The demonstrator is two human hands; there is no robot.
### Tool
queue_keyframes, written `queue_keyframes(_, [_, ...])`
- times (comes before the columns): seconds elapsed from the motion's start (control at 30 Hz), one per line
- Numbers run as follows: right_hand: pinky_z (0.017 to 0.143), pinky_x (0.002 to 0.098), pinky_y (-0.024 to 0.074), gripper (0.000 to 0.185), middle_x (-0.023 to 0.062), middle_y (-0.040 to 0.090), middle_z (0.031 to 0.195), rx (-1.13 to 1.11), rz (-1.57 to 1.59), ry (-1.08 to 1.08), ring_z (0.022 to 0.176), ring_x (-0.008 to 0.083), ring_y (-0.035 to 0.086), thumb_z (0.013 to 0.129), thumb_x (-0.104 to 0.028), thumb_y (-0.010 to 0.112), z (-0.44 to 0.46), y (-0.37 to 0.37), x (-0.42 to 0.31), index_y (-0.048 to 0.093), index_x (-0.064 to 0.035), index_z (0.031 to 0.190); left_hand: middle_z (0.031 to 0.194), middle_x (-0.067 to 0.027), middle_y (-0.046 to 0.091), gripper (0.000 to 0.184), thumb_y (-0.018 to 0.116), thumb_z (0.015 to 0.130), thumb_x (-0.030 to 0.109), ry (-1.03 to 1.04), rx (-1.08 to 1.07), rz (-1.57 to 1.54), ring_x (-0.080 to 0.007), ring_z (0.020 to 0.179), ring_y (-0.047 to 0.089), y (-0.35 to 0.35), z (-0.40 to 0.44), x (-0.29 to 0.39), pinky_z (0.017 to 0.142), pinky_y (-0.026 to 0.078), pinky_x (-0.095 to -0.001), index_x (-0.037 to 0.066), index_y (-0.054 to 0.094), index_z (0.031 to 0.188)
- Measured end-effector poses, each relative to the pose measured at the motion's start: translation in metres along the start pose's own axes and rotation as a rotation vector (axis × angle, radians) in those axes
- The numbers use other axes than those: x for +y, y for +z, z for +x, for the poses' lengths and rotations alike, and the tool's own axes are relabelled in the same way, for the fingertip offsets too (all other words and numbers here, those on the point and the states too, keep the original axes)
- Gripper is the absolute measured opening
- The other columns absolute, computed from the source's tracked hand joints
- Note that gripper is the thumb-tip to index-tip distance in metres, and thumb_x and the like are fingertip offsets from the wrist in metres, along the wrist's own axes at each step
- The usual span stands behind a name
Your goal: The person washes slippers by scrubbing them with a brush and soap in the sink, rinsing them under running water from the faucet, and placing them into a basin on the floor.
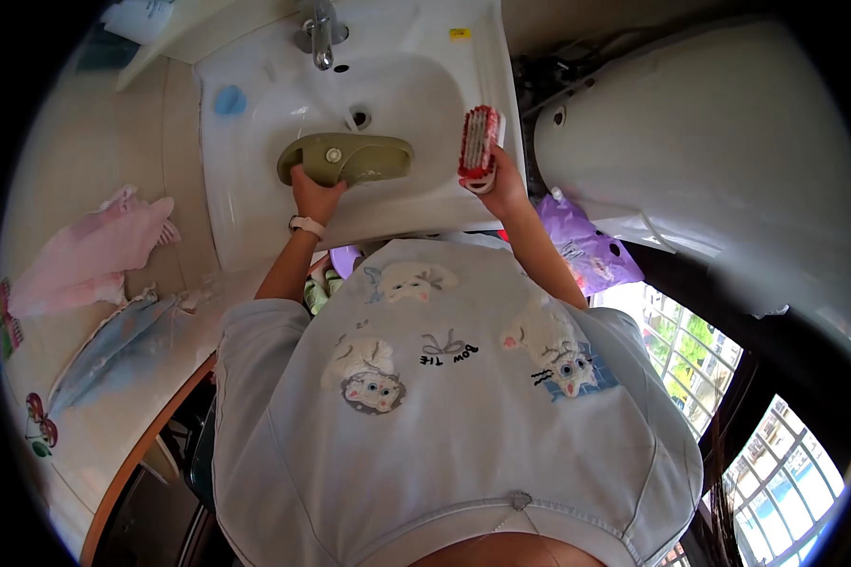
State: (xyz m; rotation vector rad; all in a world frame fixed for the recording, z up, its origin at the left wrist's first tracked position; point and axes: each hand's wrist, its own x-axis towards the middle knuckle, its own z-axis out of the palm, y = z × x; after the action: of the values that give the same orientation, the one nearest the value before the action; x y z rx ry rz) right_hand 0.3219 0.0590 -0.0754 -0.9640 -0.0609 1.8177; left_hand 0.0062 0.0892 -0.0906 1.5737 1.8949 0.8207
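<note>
My left hand (318, 197) grips an olive-green slipper (373, 159) by its open end, over the front part of the white sink (241, 203). The slipper lies sideways, with a small round white ornament on it. My right hand (503, 189) is closed around a brush (480, 146) at the sink's right edge. Its red and pale bristles face left, away from my palm. Behind the slipper are the drain (360, 117) and the metal faucet (322, 42).
A pink cloth (95, 250) and a blue cloth (118, 345) lie on the left counter. A blue patch (230, 100) shows in the basin. To the right are a large white appliance (700, 132) and a purple bag (586, 246). Green items (317, 296) sit below the sink.
</note>
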Motion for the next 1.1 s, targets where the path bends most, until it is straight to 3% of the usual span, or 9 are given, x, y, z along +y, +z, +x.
queue_keyframes(0.3, [0.067,0.0373,0.0474,0.041,0.0063,0.056,0.103,0.027,-0.054,-0.008,0.086,0.0207,0.056,0.087,-0.037,0.045,-0.015,-0.005,0.000,0.045,-0.0097,0.117,0.101,-0.0209,0.046,0.071,0.077,0.053,0.014,0.294,0.057,0.123,-0.0387,0.098,0.044,-0.017,-0.029,-0.003,0.085,0.037,-0.0425,-0.002,0.038,0.111])
queue_keyframes(0.47, [0.071,0.0395,0.0459,0.037,0.0093,0.057,0.100,0.073,-0.060,-0.030,0.086,0.0242,0.056,0.089,-0.036,0.039,-0.020,0.002,-0.003,0.048,-0.0083,0.113,0.102,-0.0219,0.047,0.069,0.078,0.055,0.015,0.283,0.193,0.195,-0.0383,0.100,0.045,-0.028,-0.007,-0.003,0.085,0.038,-0.0429,-0.003,0.039,0.109])
queue_keyframes(0.57, [0.070,0.0392,0.0458,0.037,0.0109,0.057,0.098,0.057,-0.007,-0.009,0.085,0.0255,0.056,0.089,-0.035,0.039,-0.020,-0.003,-0.001,0.049,-0.0077,0.111,0.103,-0.0182,0.052,0.063,0.076,0.058,0.016,-0.200,0.113,0.011,-0.0309,0.098,0.051,-0.026,0.029,-0.011,0.077,0.046,-0.0405,-0.003,0.043,0.108])
queue_keyframes(0.6, [0.070,0.0392,0.0458,0.037,0.0109,0.057,0.098,0.055,-0.006,-0.016,0.085,0.0255,0.056,0.089,-0.035,0.039,-0.019,-0.006,0.000,0.049,-0.0077,0.111,0.103,-0.0182,0.052,0.063,0.076,0.058,0.016,-0.194,0.114,0.009,-0.0309,0.098,0.051,-0.024,0.041,-0.009,0.077,0.046,-0.0405,-0.003,0.043,0.108])
queue_keyframes(0.67, [0.069,0.0387,0.0457,0.037,0.0121,0.058,0.097,0.059,0.028,-0.022,0.084,0.0263,0.056,0.089,-0.035,0.039,-0.018,-0.010,0.003,0.049,-0.0067,0.110,0.105,-0.0130,0.052,0.060,0.073,0.059,0.015,-0.770,-0.118,-0.510,-0.0267,0.096,0.051,-0.020,0.065,-0.007,0.076,0.048,-0.0407,-0.001,0.046,0.110])
queue_keyframes(0.7, [0.069,0.0383,0.0458,0.037,0.0122,0.058,0.095,0.072,0.030,-0.027,0.083,0.0263,0.057,0.089,-0.034,0.038,-0.020,-0.009,0.002,0.049,-0.0058,0.110,0.107,-0.0102,0.051,0.056,0.071,0.059,0.016,-0.873,-0.094,-0.509,-0.0239,0.094,0.051,-0.015,0.073,-0.005,0.076,0.049,-0.0414,0.001,0.049,0.109])
queue_keyframes(0.83, [0.067,0.0381,0.0463,0.037,0.0121,0.058,0.092,0.142,0.045,-0.045,0.080,0.0264,0.057,0.088,-0.035,0.040,-0.023,-0.011,0.002,0.050,-0.0056,0.107,0.109,-0.0108,0.049,0.056,0.071,0.060,0.018,-0.928,-0.155,-0.481,-0.0237,0.094,0.051,0.001,0.105,-0.013,0.075,0.049,-0.0401,0.003,0.050,0.109])
queue_keyframes(0.9, [0.067,0.0381,0.0464,0.037,0.0122,0.058,0.092,0.159,0.049,-0.070,0.080,0.0265,0.057,0.088,-0.035,0.040,-0.026,-0.011,0.003,0.050,-0.0055,0.107,0.108,-0.0106,0.048,0.053,0.069,0.060,0.018,-0.881,-0.203,-0.311,-0.0241,0.095,0.049,-0.001,0.112,-0.003,0.076,0.049,-0.0395,0.003,0.051,0.108])
queue_keyframes(1.1, [0.067,0.0419,0.0468,0.037,0.0073,0.055,0.105,0.126,0.082,-0.044,0.088,0.0243,0.056,0.089,-0.031,0.040,-0.023,-0.023,0.007,0.043,-0.0109,0.120,0.105,-0.0113,0.049,0.043,0.068,0.061,0.016,-0.837,-0.273,-0.467,-0.0233,0.093,0.051,0.003,0.132,-0.034,0.077,0.049,-0.0390,0.002,0.054,0.099])
